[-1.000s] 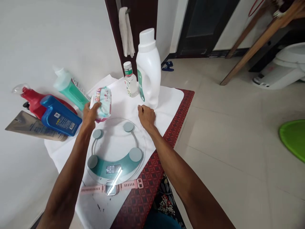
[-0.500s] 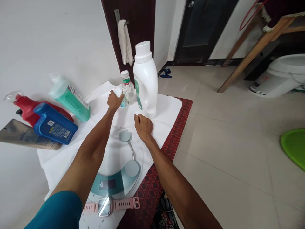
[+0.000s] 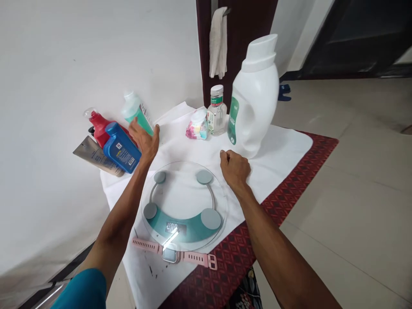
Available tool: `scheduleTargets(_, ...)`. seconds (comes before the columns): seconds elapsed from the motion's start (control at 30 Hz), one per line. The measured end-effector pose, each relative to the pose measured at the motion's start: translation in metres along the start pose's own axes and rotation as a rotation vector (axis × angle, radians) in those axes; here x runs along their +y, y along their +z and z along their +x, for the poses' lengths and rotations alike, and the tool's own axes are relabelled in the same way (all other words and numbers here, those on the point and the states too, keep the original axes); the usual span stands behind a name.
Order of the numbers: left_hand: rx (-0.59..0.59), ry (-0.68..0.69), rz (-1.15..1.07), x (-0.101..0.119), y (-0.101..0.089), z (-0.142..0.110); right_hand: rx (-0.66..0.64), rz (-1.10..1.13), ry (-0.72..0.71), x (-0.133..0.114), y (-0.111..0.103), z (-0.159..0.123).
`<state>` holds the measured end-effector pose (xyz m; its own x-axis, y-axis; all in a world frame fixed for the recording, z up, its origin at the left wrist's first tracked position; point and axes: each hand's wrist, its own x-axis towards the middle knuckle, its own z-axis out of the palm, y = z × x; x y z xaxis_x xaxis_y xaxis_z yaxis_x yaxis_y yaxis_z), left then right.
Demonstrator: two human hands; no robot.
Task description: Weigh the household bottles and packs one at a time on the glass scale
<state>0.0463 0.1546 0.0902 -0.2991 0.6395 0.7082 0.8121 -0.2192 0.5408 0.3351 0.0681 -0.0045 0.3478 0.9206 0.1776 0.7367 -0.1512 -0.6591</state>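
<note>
My left hand (image 3: 144,139) is in front of the green liquid bottle (image 3: 138,112), its fingers and thumb spread around the lower part; I cannot tell whether it touches. Just left of that hand a blue bottle (image 3: 121,148) leans against a red bottle (image 3: 99,125) and a beige tube (image 3: 95,155). My right hand (image 3: 236,168) rests as a loose fist on the white cloth, beside the base of a big white jug (image 3: 257,94). A glass bathroom scale (image 3: 183,206) with a lit display lies between my arms.
A small pink and blue pack (image 3: 197,126) with a white top stands beside a clear bottle (image 3: 216,113) at the back. A pink-strapped watch (image 3: 170,254) lies at the scale's near edge. The white wall (image 3: 96,56) borders the table's left side.
My left hand has let go of the small pack and moved left to the green bottle, its fingers opening. My right fist stays beside the jug. The view has shifted left.
</note>
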Motion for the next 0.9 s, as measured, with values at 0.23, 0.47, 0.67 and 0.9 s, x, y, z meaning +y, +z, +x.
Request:
scheduleTargets(0.23,-0.025,-0.385,-0.100,-0.036,0.004,0.051,-0.055,0.054,0.116,-0.012,-0.012,-0.002)
scheduleTargets(0.47,0.039,-0.485,-0.281,-0.033,0.027,0.067,-0.034,0.055,0.121,-0.010,-0.009,0.000)
scheduleTargets(0.67,0.188,-0.433,-0.462,-0.017,0.012,0.059,-0.062,0.043,0.117,-0.011,-0.011,0.000)
scheduleTargets(0.9,0.169,-0.256,-0.579,0.010,-0.040,0.024,-0.077,0.036,0.134,-0.013,-0.014,0.001)
